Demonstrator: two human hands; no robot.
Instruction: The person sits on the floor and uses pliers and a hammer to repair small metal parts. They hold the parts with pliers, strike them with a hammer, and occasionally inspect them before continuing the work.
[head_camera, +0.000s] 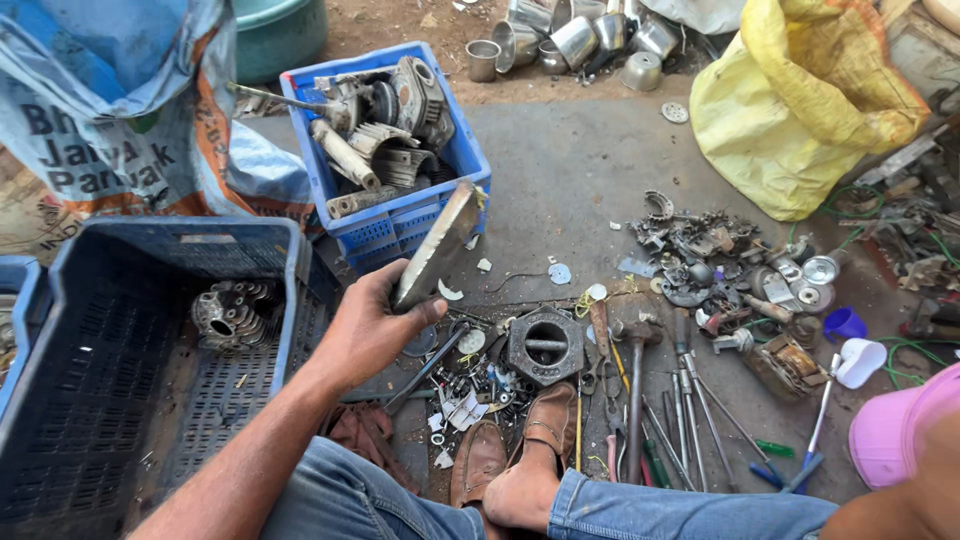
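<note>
My left hand (368, 325) reaches forward from the lower left and grips a flat grey metal plate (440, 245) by its lower end. The plate is tilted up and hangs in front of a blue crate (400, 228) filled with engine parts. To the left of my hand stands a larger dark blue crate (60, 400) with one finned metal cylinder (232, 315) lying in it. My right hand is out of view; only a bit of arm shows at the lower right corner.
On the ground ahead lie a hexagonal metal block (545, 345), a hammer (635, 345), several screwdrivers (700, 410) and a heap of small metal scraps (720, 260). A yellow sack (800, 100), steel cups (580, 40), a printed sack (110, 100) and my sandalled foot (530, 460) are nearby.
</note>
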